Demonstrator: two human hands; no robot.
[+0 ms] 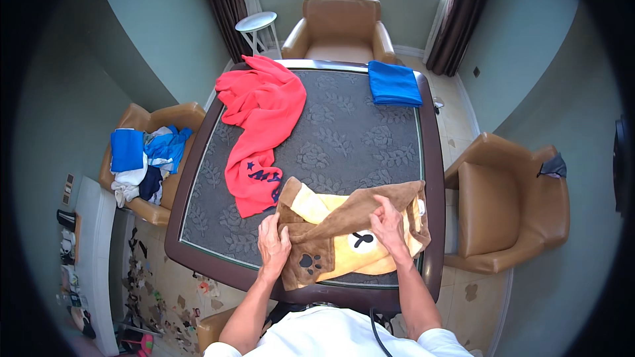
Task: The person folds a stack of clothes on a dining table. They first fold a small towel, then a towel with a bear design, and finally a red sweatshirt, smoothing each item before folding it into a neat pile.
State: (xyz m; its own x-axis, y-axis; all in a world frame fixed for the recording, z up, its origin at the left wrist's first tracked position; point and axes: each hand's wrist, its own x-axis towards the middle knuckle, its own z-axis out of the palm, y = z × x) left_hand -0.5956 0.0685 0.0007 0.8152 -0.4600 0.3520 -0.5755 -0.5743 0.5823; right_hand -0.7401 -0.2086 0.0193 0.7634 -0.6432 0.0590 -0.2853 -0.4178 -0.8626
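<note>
A brown and yellow plush garment [331,251] lies partly folded at the near edge of the table, with a dark paw print and part of an animal face showing. My left hand [273,244] rests along its left edge, fingers stretched out and the thumb against the cloth. Over the garment's right half is my right hand [389,225], its index finger extended and the thumb apart, with nothing visible between them. A red cloth [268,109] with dark lettering lies loosely bunched beyond my left hand, its lower end beside the garment.
A folded blue cloth [395,84] sits at the table's far right corner. On the left armchair [182,114] lies a pile of blue, white and dark clothes [149,158]. Tan armchairs stand at the far side [340,10] and right [489,211]. A small round table [256,22] stands far left.
</note>
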